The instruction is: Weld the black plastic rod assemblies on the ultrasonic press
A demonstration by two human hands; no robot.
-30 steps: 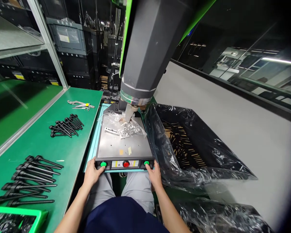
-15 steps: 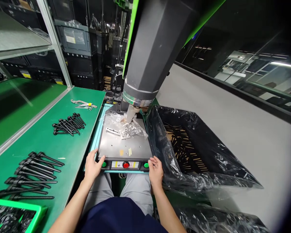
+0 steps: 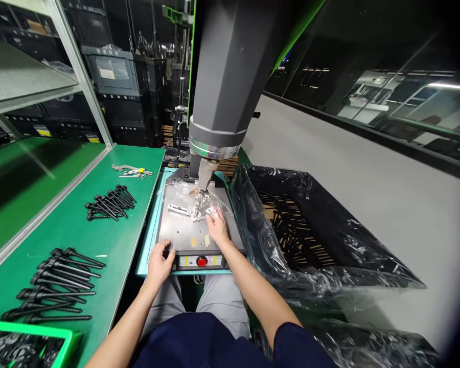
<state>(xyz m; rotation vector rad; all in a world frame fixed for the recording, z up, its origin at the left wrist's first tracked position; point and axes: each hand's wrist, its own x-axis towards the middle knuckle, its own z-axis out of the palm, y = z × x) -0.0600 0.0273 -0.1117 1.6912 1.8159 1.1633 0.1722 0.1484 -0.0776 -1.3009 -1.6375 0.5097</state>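
Note:
A large grey press head [image 3: 230,82] hangs over a steel machine plate [image 3: 184,232], its narrow tip [image 3: 204,176] down by a crumpled clear plastic wrap [image 3: 199,202]. My right hand [image 3: 216,227] reaches across the plate, fingers at the plastic wrap just below the tip; whether it grips anything I cannot make out. My left hand [image 3: 159,263] rests over the left end of the front control panel, fingers curled on its edge, hiding the left green button. The red button [image 3: 202,261] shows between my hands. A small metal strip [image 3: 177,208] lies on the plate's left.
Two groups of black long-stemmed parts [image 3: 109,202] [image 3: 57,283] lie on the green bench [image 3: 72,225]. Metal tools [image 3: 132,171] sit at its far end. A green tray [image 3: 26,345] is at the near left. A black-bag-lined bin [image 3: 314,240] of thin sticks stands right.
My right hand left the right green button and moved forward onto the plate to the plastic wrap. My left hand stayed at the panel's left end.

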